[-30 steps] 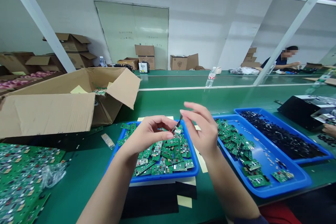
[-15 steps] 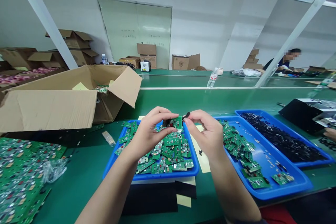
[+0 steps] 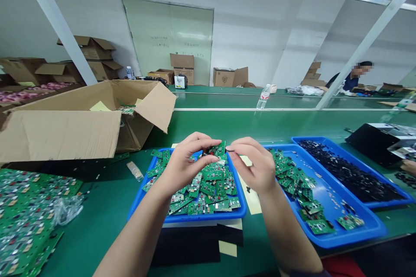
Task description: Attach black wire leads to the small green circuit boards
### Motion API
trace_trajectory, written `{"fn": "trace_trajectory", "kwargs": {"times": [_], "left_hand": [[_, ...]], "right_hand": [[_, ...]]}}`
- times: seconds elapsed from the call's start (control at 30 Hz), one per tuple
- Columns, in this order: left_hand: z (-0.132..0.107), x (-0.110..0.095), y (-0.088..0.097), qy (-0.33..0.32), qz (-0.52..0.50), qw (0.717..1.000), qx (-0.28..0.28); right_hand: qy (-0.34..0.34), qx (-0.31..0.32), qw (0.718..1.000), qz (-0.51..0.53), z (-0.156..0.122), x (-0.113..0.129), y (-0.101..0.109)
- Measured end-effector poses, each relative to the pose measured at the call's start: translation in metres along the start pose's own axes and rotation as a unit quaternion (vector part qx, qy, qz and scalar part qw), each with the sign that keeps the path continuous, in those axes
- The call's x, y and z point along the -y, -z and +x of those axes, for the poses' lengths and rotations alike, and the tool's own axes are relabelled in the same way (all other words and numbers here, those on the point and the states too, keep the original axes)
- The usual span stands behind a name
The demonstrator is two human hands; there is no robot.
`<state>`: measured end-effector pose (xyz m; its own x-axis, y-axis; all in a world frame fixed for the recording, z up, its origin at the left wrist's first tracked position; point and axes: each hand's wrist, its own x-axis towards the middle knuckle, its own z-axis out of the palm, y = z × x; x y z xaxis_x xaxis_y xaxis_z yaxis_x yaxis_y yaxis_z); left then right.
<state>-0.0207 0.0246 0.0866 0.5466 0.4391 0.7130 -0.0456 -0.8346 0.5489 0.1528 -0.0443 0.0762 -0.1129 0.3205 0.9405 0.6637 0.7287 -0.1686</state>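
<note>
My left hand (image 3: 185,162) pinches a small green circuit board (image 3: 217,150) above the blue tray (image 3: 201,216) heaped with several green boards. My right hand (image 3: 255,164) is closed in a pinch on a small black part (image 3: 229,149), which it presses against the right edge of that board. Both hands meet over the tray's far rim. A second blue tray (image 3: 328,203) to the right holds scattered boards. A third blue tray (image 3: 351,173) farther right is filled with small black parts.
A large open cardboard box (image 3: 81,125) stands at left. Green panel boards (image 3: 26,220) lie at bottom left. A black machine (image 3: 377,138) sits at far right; another person's hand (image 3: 409,166) shows beside it. A water bottle (image 3: 262,97) stands on the belt. Another person sits far back right.
My right hand dropped from raised and spread to a pinch and brought the black part against the board held by my left hand. The left hand rose slightly.
</note>
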Motion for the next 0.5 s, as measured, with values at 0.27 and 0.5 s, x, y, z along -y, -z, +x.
{"fn": "trace_trajectory", "kwargs": {"times": [0.27,0.5], "left_hand": [[0.001,0.009,0.000,-0.048,0.059,0.993,-0.090],[0.002,0.006,-0.003,-0.130,0.099,0.981,-0.107]], "right_hand": [[-0.151,0.059,0.975,0.154,-0.001,0.008,0.004],[-0.385,-0.003,0.850,0.360,0.000,0.007,-0.004]]}}
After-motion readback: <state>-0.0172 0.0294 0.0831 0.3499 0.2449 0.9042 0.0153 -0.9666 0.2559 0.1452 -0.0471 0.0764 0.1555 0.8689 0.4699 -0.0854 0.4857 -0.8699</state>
